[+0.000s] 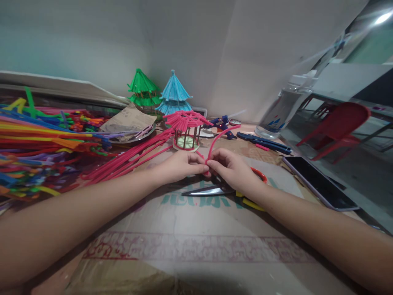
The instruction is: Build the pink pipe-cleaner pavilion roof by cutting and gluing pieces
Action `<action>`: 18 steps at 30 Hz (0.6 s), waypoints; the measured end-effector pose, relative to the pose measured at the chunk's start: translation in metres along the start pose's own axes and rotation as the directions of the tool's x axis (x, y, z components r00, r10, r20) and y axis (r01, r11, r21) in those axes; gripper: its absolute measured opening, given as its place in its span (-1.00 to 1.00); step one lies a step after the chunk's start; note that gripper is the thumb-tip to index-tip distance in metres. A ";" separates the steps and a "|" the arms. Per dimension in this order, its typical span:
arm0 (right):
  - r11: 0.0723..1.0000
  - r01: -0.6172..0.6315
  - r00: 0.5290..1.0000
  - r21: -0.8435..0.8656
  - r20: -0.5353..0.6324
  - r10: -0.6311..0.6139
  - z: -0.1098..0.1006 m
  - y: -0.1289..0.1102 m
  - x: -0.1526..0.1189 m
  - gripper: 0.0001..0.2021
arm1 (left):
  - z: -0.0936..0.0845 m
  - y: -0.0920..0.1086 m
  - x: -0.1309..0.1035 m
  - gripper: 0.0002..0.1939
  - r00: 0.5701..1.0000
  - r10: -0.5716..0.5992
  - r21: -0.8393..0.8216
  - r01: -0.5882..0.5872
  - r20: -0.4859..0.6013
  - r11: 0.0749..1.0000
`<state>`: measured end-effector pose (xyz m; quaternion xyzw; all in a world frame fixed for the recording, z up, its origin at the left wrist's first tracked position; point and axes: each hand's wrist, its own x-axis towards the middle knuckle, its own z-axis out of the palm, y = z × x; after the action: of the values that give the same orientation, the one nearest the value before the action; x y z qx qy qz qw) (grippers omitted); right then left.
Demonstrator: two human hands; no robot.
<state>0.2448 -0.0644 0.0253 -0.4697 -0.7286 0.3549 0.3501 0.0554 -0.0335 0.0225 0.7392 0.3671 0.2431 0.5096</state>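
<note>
Fingertips do all the work here: with a pink pipe cleaner [218, 134] this thin, it seems best to pinch close to the bend, so that the wire turns where it is wanted and the rest keeps its curve. One hand would do well to stay firm as an anchor while the other turns in small moves; hard squeezing could flatten the fuzz, and too much twisting at one spot might weaken the wire.

The left hand [181, 166] is nearly closed, thumb and forefinger pinching the strand's lower part. The right hand [229, 166] meets it tip to tip, thumb against forefinger on the same strand, whose free end arcs up and away toward the worktop's [58, 276] far edge. How the other fingers of each hand grip is partly hidden.

The pipe cleaner is held above the cardboard [196, 221], toward its far edge. Scissors [211, 190] lie under the right hand, blades pointing toward the worktop's left edge; keeping the wrist clear of them seems wise. Just beyond the left hand stands a small pink-roofed model [186, 121].
</note>
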 end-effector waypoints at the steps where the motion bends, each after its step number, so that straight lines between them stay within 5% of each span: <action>1: 1.000 0.003 1.000 0.002 -0.002 -0.003 0.001 0.000 0.000 -0.89 | 0.001 -0.001 0.000 -0.76 1.000 -0.002 0.000 0.002 -0.006 1.000; 5: 0.999 0.023 0.999 -0.023 -0.022 -0.023 -0.003 -0.002 0.000 -0.89 | 0.003 -0.001 0.000 -0.81 0.999 -0.001 -0.054 -0.001 -0.037 0.999; 9: 0.976 0.104 0.994 -0.192 -0.007 -0.107 -0.028 -0.013 -0.002 -0.89 | 0.004 0.002 -0.002 -0.79 0.998 0.012 0.012 -0.011 -0.061 1.000; 14: 0.891 0.101 0.964 -0.443 0.266 0.023 -0.079 -0.018 -0.021 -0.81 | 0.004 0.003 -0.003 -0.76 0.998 -0.036 -0.044 0.034 -0.046 0.998; 18: 0.785 0.170 0.887 -0.596 0.439 0.141 -0.104 -0.009 -0.039 -0.53 | 0.005 0.003 -0.002 -0.75 0.997 -0.002 0.004 0.003 -0.073 1.000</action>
<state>0.3408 -0.0844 0.0784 -0.4543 -0.8694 0.1941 -0.0039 0.0584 -0.0388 0.0232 0.7306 0.3868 0.2684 0.4946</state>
